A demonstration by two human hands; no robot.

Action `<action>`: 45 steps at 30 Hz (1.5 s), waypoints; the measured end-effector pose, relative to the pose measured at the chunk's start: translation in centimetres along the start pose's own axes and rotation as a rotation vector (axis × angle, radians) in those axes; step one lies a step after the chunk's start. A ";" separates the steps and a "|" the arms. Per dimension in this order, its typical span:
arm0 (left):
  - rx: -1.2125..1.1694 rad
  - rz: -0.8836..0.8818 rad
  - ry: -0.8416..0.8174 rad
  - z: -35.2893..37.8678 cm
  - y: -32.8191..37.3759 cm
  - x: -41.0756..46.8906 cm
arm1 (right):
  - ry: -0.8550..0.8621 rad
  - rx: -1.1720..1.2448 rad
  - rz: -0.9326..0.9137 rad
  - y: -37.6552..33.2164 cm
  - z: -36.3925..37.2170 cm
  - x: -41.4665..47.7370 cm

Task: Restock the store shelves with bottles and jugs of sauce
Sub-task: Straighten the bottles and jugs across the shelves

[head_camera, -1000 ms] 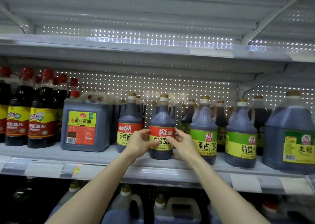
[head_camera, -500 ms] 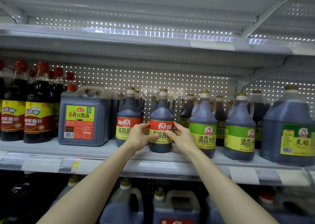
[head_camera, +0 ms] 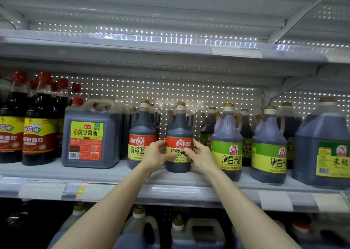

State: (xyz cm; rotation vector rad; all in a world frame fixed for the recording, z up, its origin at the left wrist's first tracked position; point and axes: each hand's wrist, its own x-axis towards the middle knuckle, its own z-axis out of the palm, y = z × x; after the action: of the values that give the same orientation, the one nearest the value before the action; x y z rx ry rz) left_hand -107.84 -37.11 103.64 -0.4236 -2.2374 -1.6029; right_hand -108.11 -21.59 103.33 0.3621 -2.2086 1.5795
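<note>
A dark sauce bottle (head_camera: 179,131) with a red and yellow label is standing upright on the middle shelf (head_camera: 56,173), about halfway along it and a little back from the front edge. Both hands are holding it at label height. The left hand (head_camera: 156,154) is wrapping the bottle's left side, with the thumb lying across the front of the label. The right hand (head_camera: 201,154) is clasping the right side, its thumb also coming onto the label's front, so the bottle is sitting squarely between the two palms. Its base is looking level with the shelf, though whether it is resting there cannot be told. A matching bottle (head_camera: 142,133) is standing just beside the left hand, and a green-labelled bottle (head_camera: 227,146) is standing just beside the right hand, closer to the front edge. Toward the shelf's left end, a squarish jug (head_camera: 91,133) and red-capped bottles (head_camera: 38,119) are standing in rows.
</note>
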 end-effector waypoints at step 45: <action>-0.003 0.034 0.010 0.2 -1.0 0.5 | -0.006 0.061 0.025 0.7 0.5 0.3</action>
State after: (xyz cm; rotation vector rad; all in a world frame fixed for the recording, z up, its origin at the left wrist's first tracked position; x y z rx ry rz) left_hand -108.72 -37.26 102.95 -0.4511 -2.2088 -1.5873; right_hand -108.80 -21.82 102.76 0.3591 -2.1814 1.6638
